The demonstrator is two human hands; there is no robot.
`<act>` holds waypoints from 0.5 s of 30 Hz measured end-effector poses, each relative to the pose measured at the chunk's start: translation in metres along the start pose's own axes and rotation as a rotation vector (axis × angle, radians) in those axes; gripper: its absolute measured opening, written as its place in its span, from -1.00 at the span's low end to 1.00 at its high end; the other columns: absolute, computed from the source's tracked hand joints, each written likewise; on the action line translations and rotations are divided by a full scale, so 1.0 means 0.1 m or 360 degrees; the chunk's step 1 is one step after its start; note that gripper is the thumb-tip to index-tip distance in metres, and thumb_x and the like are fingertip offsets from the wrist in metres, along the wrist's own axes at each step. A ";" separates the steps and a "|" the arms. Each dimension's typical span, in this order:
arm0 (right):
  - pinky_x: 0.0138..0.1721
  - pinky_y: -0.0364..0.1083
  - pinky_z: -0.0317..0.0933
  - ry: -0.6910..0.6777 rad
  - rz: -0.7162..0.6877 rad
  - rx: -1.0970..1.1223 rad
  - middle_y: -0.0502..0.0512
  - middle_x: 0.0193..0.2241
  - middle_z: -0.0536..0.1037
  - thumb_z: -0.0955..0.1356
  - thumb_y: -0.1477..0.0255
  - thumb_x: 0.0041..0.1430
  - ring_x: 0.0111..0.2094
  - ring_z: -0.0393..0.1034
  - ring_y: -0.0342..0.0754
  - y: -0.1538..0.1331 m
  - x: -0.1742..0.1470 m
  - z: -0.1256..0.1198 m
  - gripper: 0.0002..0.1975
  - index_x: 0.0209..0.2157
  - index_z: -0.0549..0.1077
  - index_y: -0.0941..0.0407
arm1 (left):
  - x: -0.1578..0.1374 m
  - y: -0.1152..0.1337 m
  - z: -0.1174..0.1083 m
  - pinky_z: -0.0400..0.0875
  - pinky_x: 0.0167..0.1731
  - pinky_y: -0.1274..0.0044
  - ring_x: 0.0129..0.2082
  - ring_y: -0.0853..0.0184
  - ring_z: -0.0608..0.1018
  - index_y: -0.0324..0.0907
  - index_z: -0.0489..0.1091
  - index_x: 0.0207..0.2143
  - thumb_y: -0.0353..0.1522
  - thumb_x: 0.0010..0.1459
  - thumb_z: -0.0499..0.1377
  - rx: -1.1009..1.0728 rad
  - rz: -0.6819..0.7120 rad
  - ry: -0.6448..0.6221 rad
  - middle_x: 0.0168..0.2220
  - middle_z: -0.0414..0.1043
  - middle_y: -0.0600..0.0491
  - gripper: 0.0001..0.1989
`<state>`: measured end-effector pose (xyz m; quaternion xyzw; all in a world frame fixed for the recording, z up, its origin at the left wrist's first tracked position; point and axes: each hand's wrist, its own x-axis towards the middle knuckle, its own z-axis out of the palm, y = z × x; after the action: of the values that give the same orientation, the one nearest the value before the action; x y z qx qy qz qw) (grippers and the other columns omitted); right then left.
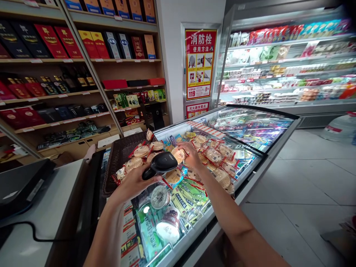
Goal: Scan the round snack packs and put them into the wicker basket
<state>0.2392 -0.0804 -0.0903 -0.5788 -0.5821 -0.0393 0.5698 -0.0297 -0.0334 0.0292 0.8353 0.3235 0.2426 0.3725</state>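
My left hand [133, 184] is closed around the handle of a black barcode scanner [164, 162], whose head points to the right. Just beyond the scanner head, my right hand [190, 155] grips a clear-wrapped round biscuit pack [178, 155] by its side. A brown woven basket [110, 174] to the left holds several similar biscuit packs [133, 164]. More of these packs with red edges [214, 155] lie spread on the glass top of the chest freezer, right of my right hand. Under the glass, ice cream tubs [168, 226] and colourful bags [185, 196] show.
A counter [65, 193] with a black device [22, 183] and a cable stands at the left. Shelves [55, 61] of boxes and bottles rise behind it. A lit refrigerated display [278, 63] and a large water jug [340, 127] are on the right.
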 end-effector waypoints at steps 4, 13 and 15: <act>0.16 0.09 0.21 0.0063 -0.0030 -0.0053 0.12 -0.01 0.55 0.31 0.50 0.16 0.08 0.36 0.06 -0.01 -0.01 0.03 -0.82 -0.20 0.47 0.03 | -0.01 0.03 -0.06 0.24 -0.50 0.56 -0.50 0.32 0.39 -0.16 0.55 -0.20 -0.02 -0.13 0.33 0.0012 0.0048 -0.0212 -0.48 0.44 0.08 -0.50; 0.16 0.10 0.23 0.0451 0.0067 -0.0209 0.29 -0.04 0.42 0.24 0.63 0.08 0.09 0.32 0.09 -0.19 -0.18 0.54 -0.64 -0.08 0.42 0.17 | -0.11 -0.06 -0.40 0.10 -0.62 0.62 -0.62 0.47 0.22 -0.20 0.38 -0.30 0.06 -0.09 0.30 -0.0183 -0.0135 0.0094 -0.63 0.17 0.22 -0.47; 0.21 0.13 0.18 0.0195 -0.0047 -0.0228 0.39 0.10 0.31 0.21 0.62 0.11 0.20 0.21 0.13 -0.26 -0.25 0.64 -0.51 0.11 0.33 0.24 | -0.11 -0.05 -0.41 0.10 -0.64 0.63 -0.62 0.47 0.23 -0.19 0.36 -0.35 0.06 -0.13 0.33 -0.0184 -0.0149 0.0131 -0.64 0.18 0.21 -0.47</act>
<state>0.1731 -0.0592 -0.1145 -0.6059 -0.5503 -0.1247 0.5608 -0.0658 -0.0199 0.0478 0.7857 0.3629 0.2773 0.4173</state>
